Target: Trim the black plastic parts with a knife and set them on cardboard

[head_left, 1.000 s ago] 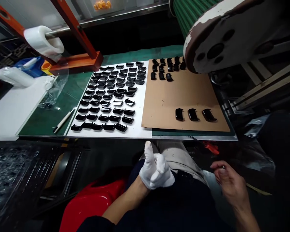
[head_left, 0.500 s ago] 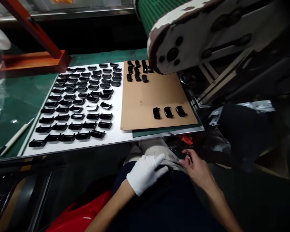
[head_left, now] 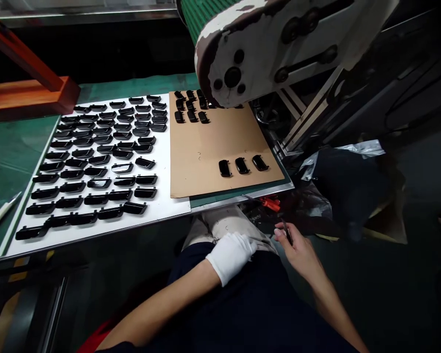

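A thin dark tool is now pinched in the bare right hand below the counter edge; the gloved left hand, curled, empty, has dropped onto the lap from its earlier thumbs-up.

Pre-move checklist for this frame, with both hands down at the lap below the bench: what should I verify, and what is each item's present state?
1. Left hand wears its white glove: ok.
2. Right hand is bare and holds a thin dark object: ok; what it is, cannot tell.
3. Left hand holds nothing: cannot tell, it rests curled on the lap.
4. Three glossy black plastic pieces lie apart on the brown cardboard sheet: ok.
5. Rows of black pieces on the white board are orderly: ok.
6. Both hands are off the bench: ok.
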Available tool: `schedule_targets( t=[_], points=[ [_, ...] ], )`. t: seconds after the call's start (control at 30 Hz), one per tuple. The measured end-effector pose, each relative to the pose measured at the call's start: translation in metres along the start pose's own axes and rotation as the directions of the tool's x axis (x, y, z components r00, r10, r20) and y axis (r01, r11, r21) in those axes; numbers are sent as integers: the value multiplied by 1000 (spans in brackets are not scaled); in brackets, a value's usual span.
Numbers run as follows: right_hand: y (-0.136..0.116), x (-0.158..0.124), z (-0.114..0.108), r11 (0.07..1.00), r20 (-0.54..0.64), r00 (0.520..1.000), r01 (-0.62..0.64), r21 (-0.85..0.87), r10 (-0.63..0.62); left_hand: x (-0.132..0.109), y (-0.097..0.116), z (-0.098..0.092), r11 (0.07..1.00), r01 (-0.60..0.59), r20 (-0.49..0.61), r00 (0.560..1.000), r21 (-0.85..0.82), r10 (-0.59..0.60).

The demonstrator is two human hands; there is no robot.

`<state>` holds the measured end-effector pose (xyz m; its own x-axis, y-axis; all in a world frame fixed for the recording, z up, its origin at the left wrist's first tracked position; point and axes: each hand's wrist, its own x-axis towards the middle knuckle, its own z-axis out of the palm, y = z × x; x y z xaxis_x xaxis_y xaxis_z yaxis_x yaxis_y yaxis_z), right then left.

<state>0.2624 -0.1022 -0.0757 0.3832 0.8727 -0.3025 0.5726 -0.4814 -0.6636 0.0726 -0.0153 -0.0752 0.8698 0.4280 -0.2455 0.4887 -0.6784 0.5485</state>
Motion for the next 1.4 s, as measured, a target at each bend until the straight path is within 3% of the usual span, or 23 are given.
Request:
schedule_targets(
  t=[0.13, 0.23, 0.37, 0.43, 0.53, 0.67, 0.77, 0.87, 0.97, 1.13, 1.23, 1.4],
  points=[
    [-5, -5, 0, 995, 36, 999, 30, 96, -34, -13, -15, -10, 965, 121, -126, 980, -234, -153],
    [-24, -9, 1, 981, 57, 993, 89, 170, -100, -28, -14, -19, 896, 173, -171, 950, -409, -261],
    [-62, -13, -2, 951, 52, 970, 220, 219, -236, -41, 0, -31, 620, 169, -107, 917, -766, -383],
    [-78, -13, -4, 908, 54, 931, 339, 246, -362, -43, 7, -38, 520, 140, -81, 922, -843, -379],
    [-91, -9, -6, 839, 71, 859, 473, 268, -507, -44, 12, -46, 513, 87, -121, 926, -854, -358],
    [-96, -4, -7, 794, 67, 812, 545, 271, -580, -47, 12, -54, 493, 55, -125, 937, -869, -325],
    [-99, -2, -9, 796, 52, 813, 552, 248, -580, -53, 10, -61, 438, 62, -55, 967, -897, -250],
    [-103, 0, -12, 822, 65, 832, 526, 220, -550, -58, 9, -64, 499, 103, -23, 971, -860, -239],
    [-106, 4, -15, 842, 126, 840, 499, 204, -528, -61, 8, -64, 599, 113, -70, 959, -792, -274],
    [-111, 12, -17, 822, 199, 803, 518, 235, -562, -61, 4, -68, 688, 61, -110, 973, -723, -202],
    [-114, 15, -20, 813, 242, 778, 530, 242, -579, -61, 4, -73, 717, 22, -141, 976, -697, -166],
    [-123, 16, -27, 799, 266, 754, 555, 231, -601, -63, 12, -75, 694, -2, -204, 956, -720, -209]
  ],
)
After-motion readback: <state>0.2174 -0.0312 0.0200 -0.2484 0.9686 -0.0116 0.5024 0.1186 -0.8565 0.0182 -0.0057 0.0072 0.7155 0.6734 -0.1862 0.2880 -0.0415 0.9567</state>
